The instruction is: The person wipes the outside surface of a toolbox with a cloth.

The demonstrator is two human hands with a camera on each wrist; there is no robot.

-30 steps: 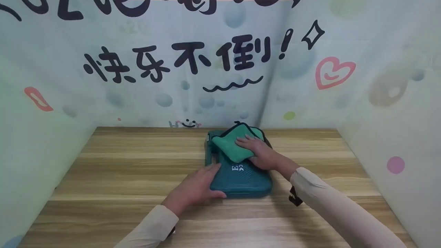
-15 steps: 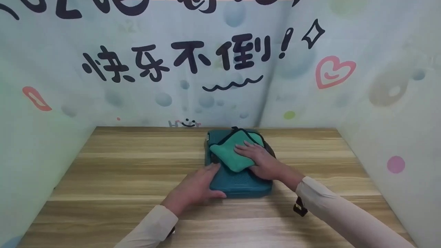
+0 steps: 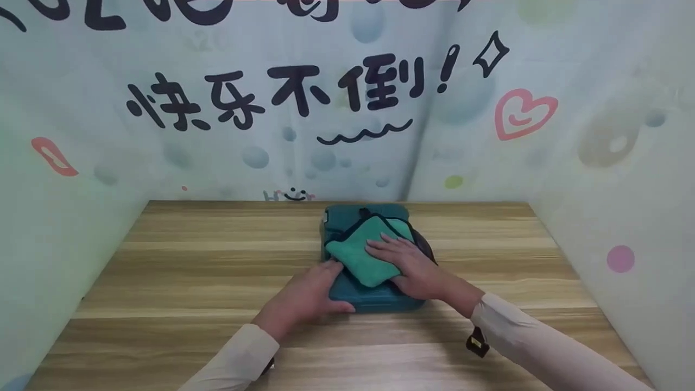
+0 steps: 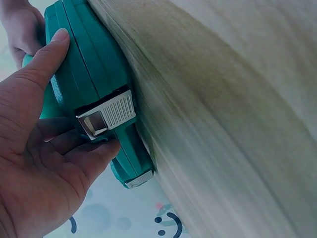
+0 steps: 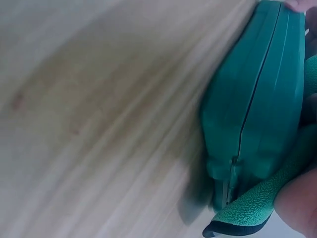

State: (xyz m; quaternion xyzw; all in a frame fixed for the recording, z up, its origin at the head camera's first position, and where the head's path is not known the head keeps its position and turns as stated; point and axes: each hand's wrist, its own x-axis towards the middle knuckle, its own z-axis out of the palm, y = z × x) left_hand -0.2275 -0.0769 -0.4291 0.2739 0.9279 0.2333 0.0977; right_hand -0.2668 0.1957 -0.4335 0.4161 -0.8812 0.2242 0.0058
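Observation:
A teal plastic case point(image 3: 374, 301) lies flat on the table, its front and back ends showing round a green cloth point(image 3: 358, 260) with black edging. My right hand point(image 3: 410, 266) presses that cloth onto the lid with its fingers extended. At the case's front left corner, my left hand point(image 3: 304, 296) steadies it. The left wrist view shows the thumb along the case's edge and the fingers curled by a metal latch point(image 4: 119, 111); a second latch point(image 4: 139, 179) sits farther along. In the right wrist view, the cloth point(image 5: 252, 203) droops over the case's side.
The wood-grain table point(image 3: 195, 260) extends to both sides of the case. Behind it rises a pale printed backdrop point(image 3: 228, 157) with black lettering, and pale side panels point(image 3: 613, 217) flank the table. A small black device point(image 3: 478, 343) hangs at the right wrist.
My right hand has slid the cloth toward the front of the case, uncovering its back end and covering the white lettering on the lid. The left hand stays at the same corner.

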